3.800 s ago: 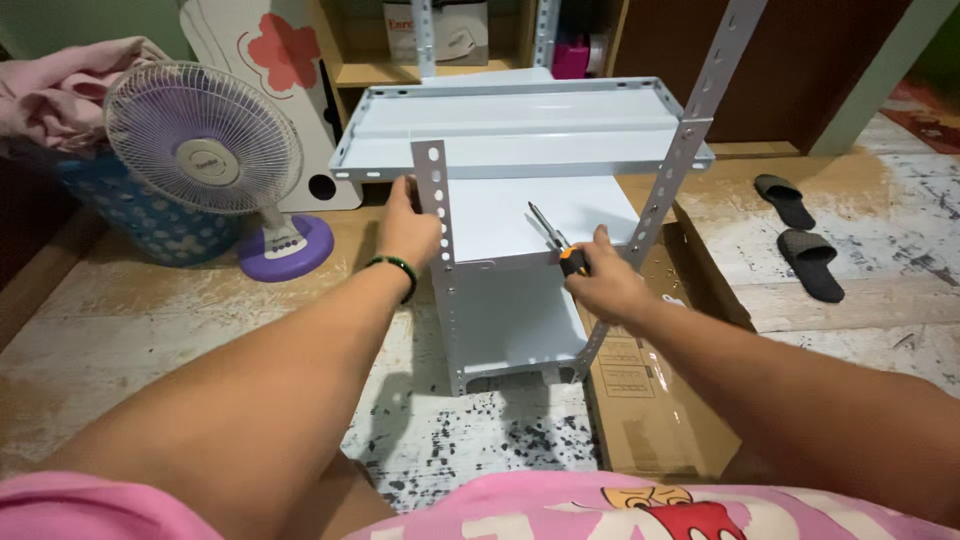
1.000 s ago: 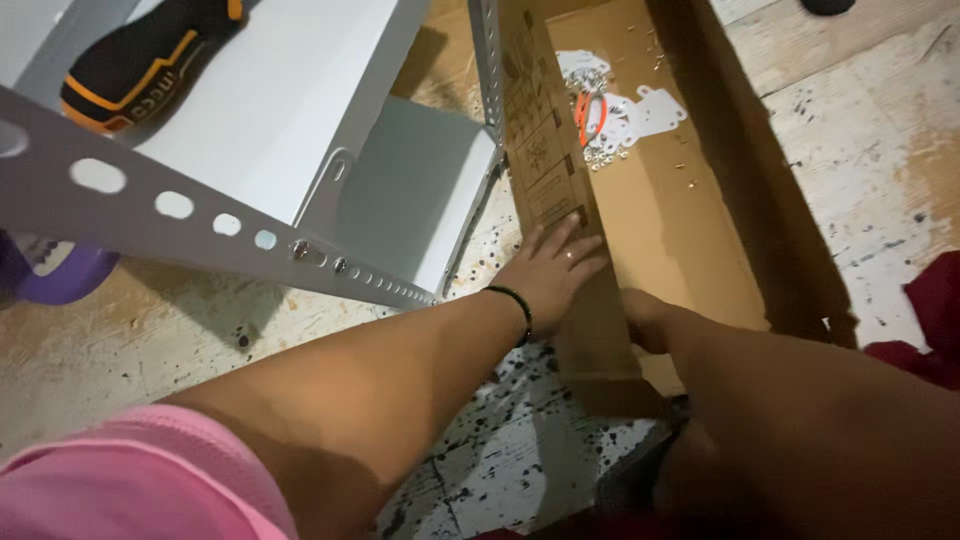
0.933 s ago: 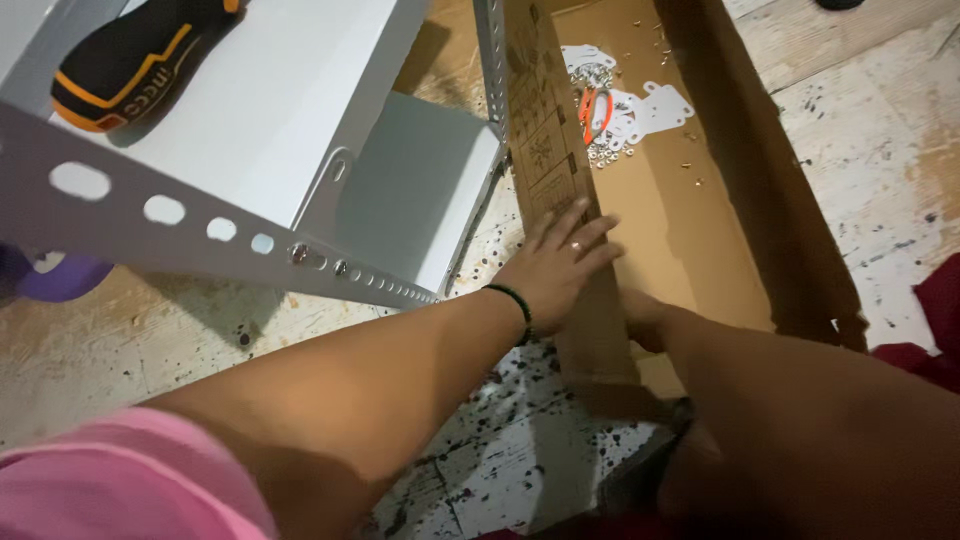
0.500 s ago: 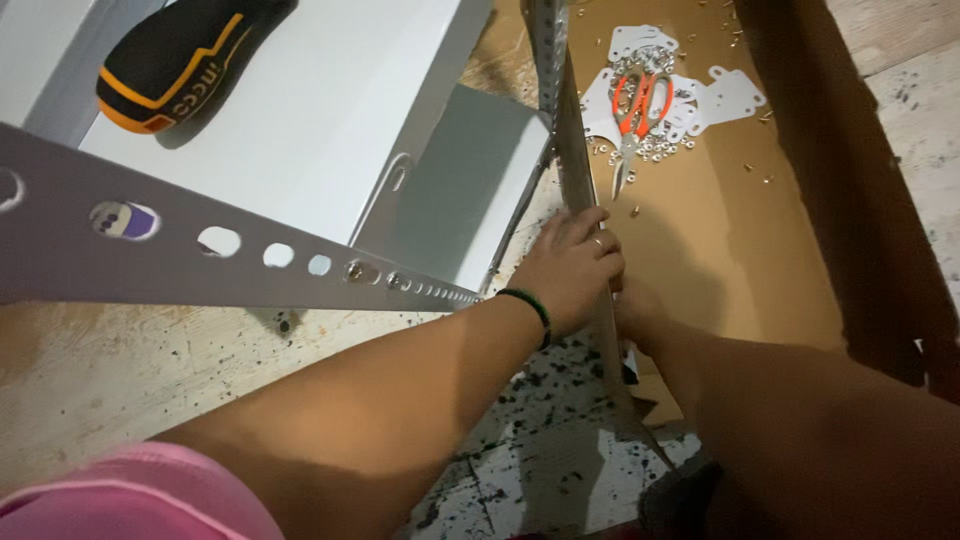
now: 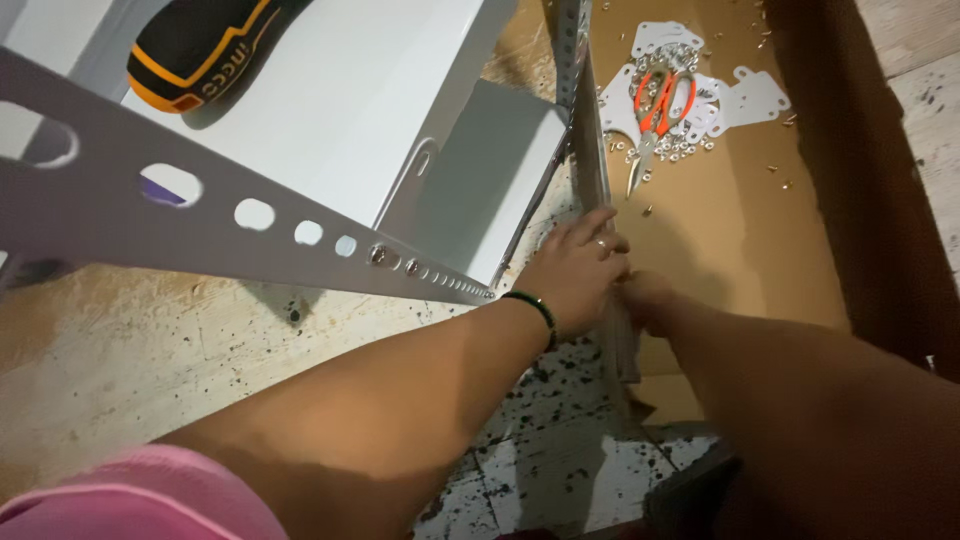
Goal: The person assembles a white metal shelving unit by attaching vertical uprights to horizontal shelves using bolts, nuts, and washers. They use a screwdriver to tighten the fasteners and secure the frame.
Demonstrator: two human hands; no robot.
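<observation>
Near the scene's middle, the left hand (image 5: 575,268) lies open-fingered on the brown cardboard box's near-left wall (image 5: 600,190), whose long axis runs near-to-far; the right hand (image 5: 645,300) inside is unreadable.

Floor (image 5: 130,340): pale boards, worn, black-speckled, carrying a grey metal rack (image 5: 470,190) and, just beside it, an open cardboard box (image 5: 720,240). Rack shelf (image 5: 340,110): one black-and-orange screwdriver (image 5: 200,50). Box bottom: orange-handled scissors (image 5: 655,100) on white plates (image 5: 750,95), amid loose nuts (image 5: 690,150).
</observation>
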